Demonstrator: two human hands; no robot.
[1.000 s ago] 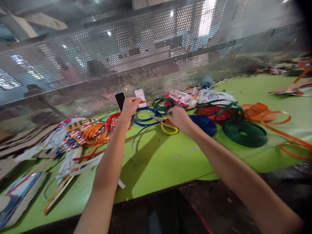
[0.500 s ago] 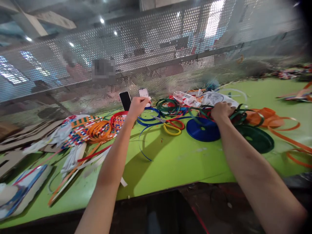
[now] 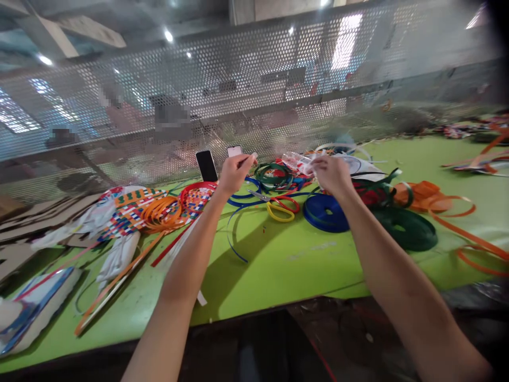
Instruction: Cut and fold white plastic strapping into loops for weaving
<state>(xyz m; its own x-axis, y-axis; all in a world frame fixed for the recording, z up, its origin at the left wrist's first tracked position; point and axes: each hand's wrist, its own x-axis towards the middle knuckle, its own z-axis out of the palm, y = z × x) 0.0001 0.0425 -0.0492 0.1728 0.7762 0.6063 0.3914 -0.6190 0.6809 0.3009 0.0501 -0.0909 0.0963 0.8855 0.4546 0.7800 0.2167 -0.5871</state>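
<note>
Held up between the two hands, a thin pale strap (image 3: 283,158) is pinched at one end by the left hand (image 3: 234,172) and at the other by the right hand (image 3: 330,172) (blurred, so faint), and looks light, flexible and slippery, best gripped near its ends.

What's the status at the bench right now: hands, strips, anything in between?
Left hand pinching a pale strip end. Right hand closed on clear plastic. Scissors lie on the green table between them.
</note>
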